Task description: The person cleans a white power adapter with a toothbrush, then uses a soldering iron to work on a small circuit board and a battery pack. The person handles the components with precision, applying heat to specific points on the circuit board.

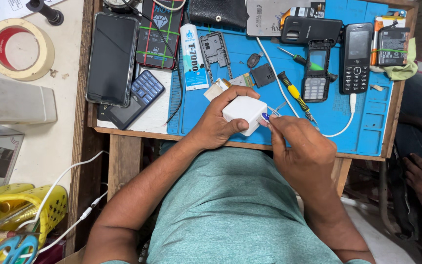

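A: Start with the big things. What lies beyond the fingers?

B: A wooden tabletop (123, 146) with a blue work mat (367, 132) on it. Well past the fingers of the left hand, toward the far left, lies a large dark smartphone (112, 58), and nearer them a small blue keypad phone (135, 98). Beyond the fingers of the right hand lie an opened keypad phone (316, 73), a black keypad phone (356, 56) and a yellow-handled screwdriver (293, 92).

A: And the hands themselves?

B: The left hand (216, 124) has its fingers clamped on a white charger block (244, 113), thumb below, fingers wrapped over the top, held just above the near edge of the mat. The right hand (296, 151) has its fingertips pinched together on the blue-tipped plug (265, 117) of a white cable (340, 129), which sits right at the block's side face.

A: Which step would you call it?

B: I judge it to be the plug meeting the block's port; whether it is seated I cannot tell, as the fingers hide the joint.

A: What would the next move call for?

B: Likely a steady block, the plug square to the port, and a straight push along its axis, not a twist.
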